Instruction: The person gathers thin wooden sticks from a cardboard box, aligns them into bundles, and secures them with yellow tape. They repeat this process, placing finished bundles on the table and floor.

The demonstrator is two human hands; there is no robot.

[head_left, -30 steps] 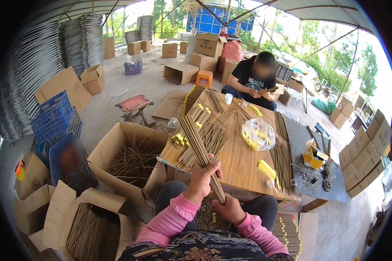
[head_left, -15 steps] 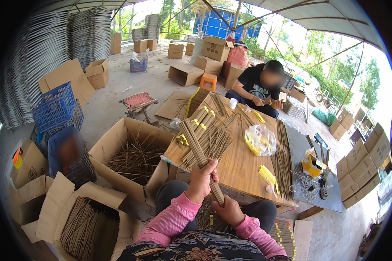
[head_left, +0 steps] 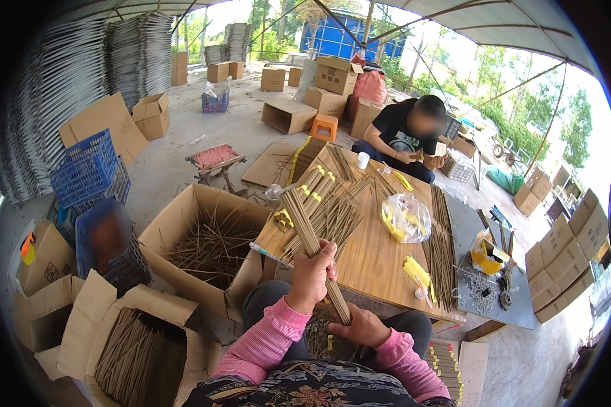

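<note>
A slanting bundle of thin brown sticks (head_left: 301, 221) rises from my lap over the near left corner of the wooden table (head_left: 366, 261). My left hand (head_left: 310, 278) is wrapped round its middle. At its lower end, my right hand (head_left: 365, 328) is closed on the sticks, thumb forward; its other fingers are partly hidden. Just beyond the bundle, loose brown sticks (head_left: 336, 227) lie spread on the table, beside bundles with yellow bands (head_left: 317, 183).
A clear bag with yellow pieces (head_left: 406, 218) and yellow strips (head_left: 416, 273) lie on the table. Open cardboard boxes of sticks stand left (head_left: 183, 203) and near left (head_left: 105, 308). Across the table sits a co-worker (head_left: 402, 136), hands raised. Banded bundles (head_left: 443, 366) lie by my right knee.
My left hand has shifted slightly up and left with the bundle. My right hand has turned a little at the lower end. The co-worker leans further forward.
</note>
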